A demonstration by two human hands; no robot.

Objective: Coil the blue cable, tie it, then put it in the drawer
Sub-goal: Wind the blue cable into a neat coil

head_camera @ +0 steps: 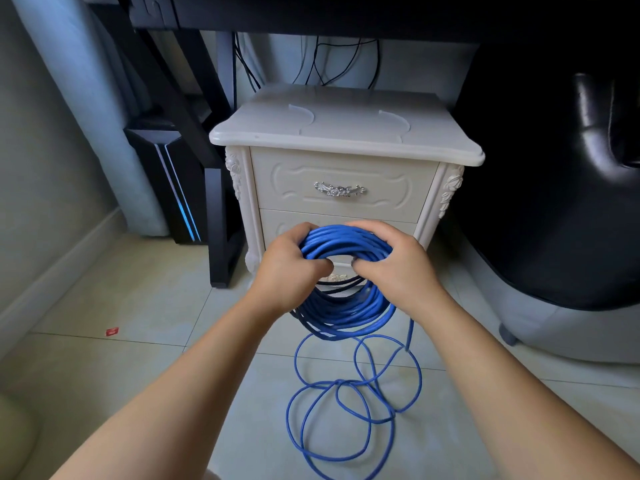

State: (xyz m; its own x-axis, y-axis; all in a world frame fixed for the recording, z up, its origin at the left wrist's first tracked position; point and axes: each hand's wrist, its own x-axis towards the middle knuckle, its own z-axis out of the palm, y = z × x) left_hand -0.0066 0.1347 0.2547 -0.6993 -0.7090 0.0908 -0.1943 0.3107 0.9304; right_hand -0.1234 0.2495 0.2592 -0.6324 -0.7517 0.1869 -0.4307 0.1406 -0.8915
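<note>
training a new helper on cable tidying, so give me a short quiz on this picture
1. True or false: the top drawer of the nightstand is shut.
2. Who grips the coiled part of the blue cable? A: left hand only. B: right hand only. C: both hands.
3. Fill in: the loose loops not yet coiled lie on the ___.
Key: 1 true; 2 C; 3 floor.
</note>
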